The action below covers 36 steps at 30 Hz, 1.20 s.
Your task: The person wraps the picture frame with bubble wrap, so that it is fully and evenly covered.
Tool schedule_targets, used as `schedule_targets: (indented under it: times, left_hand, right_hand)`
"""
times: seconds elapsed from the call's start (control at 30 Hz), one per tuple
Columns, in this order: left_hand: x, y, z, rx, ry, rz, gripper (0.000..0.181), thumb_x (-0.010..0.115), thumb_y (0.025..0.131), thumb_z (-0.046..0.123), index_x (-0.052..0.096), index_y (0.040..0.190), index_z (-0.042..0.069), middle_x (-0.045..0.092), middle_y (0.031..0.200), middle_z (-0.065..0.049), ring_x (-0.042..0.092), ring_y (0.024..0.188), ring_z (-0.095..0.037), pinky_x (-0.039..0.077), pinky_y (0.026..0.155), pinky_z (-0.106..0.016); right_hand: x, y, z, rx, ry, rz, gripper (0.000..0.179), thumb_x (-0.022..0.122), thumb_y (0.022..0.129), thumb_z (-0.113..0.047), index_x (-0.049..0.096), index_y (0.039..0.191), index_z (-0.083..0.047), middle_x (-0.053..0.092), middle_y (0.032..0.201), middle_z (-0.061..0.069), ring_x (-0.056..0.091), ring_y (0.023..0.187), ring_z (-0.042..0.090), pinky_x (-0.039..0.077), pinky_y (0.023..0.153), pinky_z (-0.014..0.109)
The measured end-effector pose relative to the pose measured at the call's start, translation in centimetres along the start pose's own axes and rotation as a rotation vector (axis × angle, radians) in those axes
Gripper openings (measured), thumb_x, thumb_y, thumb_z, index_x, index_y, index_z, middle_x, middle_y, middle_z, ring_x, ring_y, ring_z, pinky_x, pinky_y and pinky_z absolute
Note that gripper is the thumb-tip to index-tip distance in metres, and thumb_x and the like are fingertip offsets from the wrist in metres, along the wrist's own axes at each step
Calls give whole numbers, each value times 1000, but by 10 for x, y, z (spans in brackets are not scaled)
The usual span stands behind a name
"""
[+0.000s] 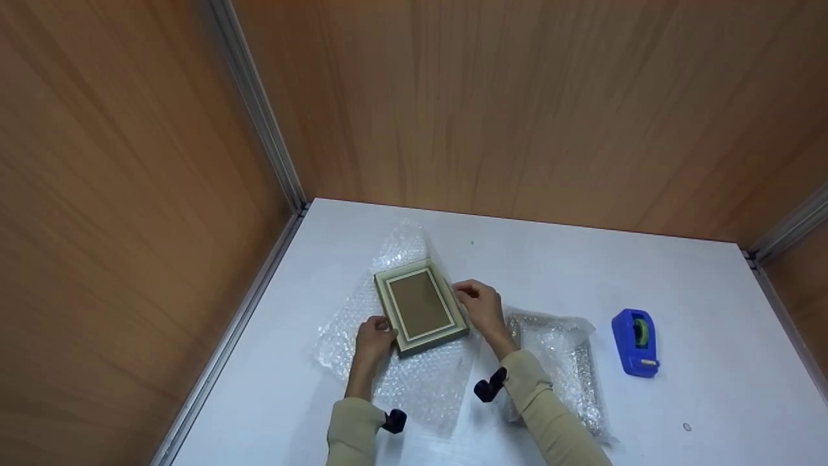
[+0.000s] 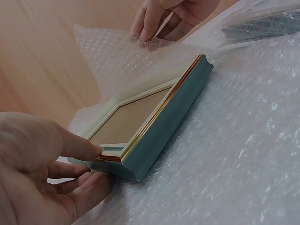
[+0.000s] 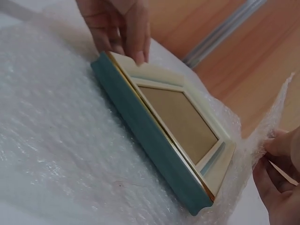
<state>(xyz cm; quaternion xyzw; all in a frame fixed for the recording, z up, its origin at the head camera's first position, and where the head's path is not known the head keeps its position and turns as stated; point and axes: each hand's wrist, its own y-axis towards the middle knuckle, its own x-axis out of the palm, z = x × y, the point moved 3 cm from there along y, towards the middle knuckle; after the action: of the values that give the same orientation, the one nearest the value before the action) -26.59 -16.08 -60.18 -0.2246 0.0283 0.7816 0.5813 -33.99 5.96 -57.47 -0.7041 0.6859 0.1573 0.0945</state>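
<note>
A picture frame (image 1: 424,304) with a pale border, gilt lines and blue-green sides lies face up on a sheet of bubble wrap (image 1: 420,388). My left hand (image 1: 375,336) grips the frame's left edge, thumb on top and fingers beneath, as the left wrist view shows. On the other side, my right hand (image 1: 480,304) pinches an edge of the bubble wrap and lifts it beside the frame. That raised flap (image 3: 272,117) shows in the right wrist view, close to the frame's corner. The frame's underside is hidden.
To the right lies another frame-like object (image 1: 556,362) wrapped in bubble wrap, partly under my right forearm. Farther right stands a blue tape dispenser (image 1: 635,343) with a green roll. Wooden panels (image 1: 517,116) bound the white table (image 1: 686,285) at the back and left.
</note>
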Motion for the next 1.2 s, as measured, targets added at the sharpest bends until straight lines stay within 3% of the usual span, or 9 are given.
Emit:
schedule_targets:
  times: [0.27, 0.53, 0.97, 1.2]
  left_hand:
    - [0, -1, 1, -13, 7, -25, 39, 64, 81, 6, 53, 116, -9, 56, 108, -22, 55, 100, -32, 50, 80, -37]
    - [0, -2, 2, 11, -1, -28, 40, 65, 80, 5, 53, 115, -11, 58, 106, -23, 57, 98, -33, 51, 78, -36]
    - [0, -2, 1, -4, 39, -28, 40, 64, 79, 6, 55, 115, -9, 60, 107, -21, 57, 99, -32, 49, 84, -38]
    - [1, -4, 1, -13, -12, -35, 39, 61, 82, 5, 53, 117, -9, 58, 108, -21, 59, 94, -28, 52, 75, -33]
  right_hand:
    - [17, -6, -1, -150, -101, -36, 9, 65, 85, -4, 71, 90, -7, 69, 90, 4, 63, 85, 18, 53, 76, 33]
    - [29, -15, 0, -176, -233, -72, 13, 63, 85, -2, 71, 90, -11, 68, 90, 0, 63, 86, 14, 52, 73, 29]
    - [40, -27, 3, -364, -510, -16, 15, 62, 81, 1, 71, 84, -10, 67, 83, 2, 61, 80, 18, 51, 70, 33]
    - [47, -31, 2, -469, -637, 1, 16, 61, 81, 2, 69, 76, -11, 63, 73, -1, 56, 71, 15, 49, 62, 29]
